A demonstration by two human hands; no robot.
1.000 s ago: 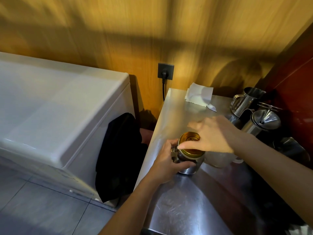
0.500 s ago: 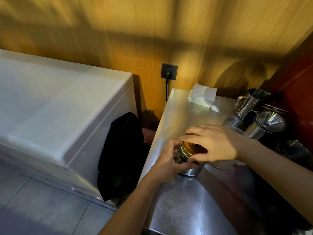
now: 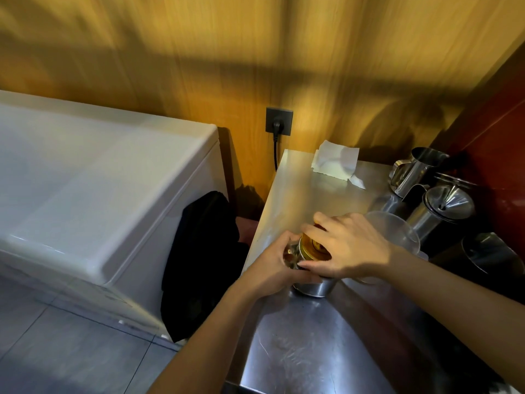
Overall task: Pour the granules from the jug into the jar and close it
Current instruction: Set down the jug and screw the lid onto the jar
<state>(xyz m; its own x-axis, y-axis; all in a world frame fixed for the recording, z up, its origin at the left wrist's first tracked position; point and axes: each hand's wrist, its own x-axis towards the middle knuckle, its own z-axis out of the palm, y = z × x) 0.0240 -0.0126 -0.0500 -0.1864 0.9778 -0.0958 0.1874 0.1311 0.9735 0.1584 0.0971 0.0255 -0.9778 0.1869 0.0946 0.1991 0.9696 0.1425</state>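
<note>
A steel jar [image 3: 314, 287] stands on the steel counter [image 3: 306, 345] near its left edge. My left hand [image 3: 279, 264] wraps around the jar's left side. My right hand [image 3: 350, 245] lies over the top, fingers closed on the gold lid [image 3: 311, 247], which sits on the jar's mouth. The jar's clasp shows between my hands. A clear plastic jug [image 3: 395, 230] stands just behind my right hand, partly hidden by it; I cannot tell what is in it.
Steel pitchers [image 3: 416, 170] and a lidded steel pot [image 3: 443, 207] crowd the counter's back right by a red wall. A white paper napkin [image 3: 335, 162] lies at the back. A white chest freezer [image 3: 85, 200] with a black cloth [image 3: 199, 260] stands left.
My right hand has brought the gold lid down from a tilted position onto the jar's mouth and now covers it. My left hand has kept its hold on the jar.
</note>
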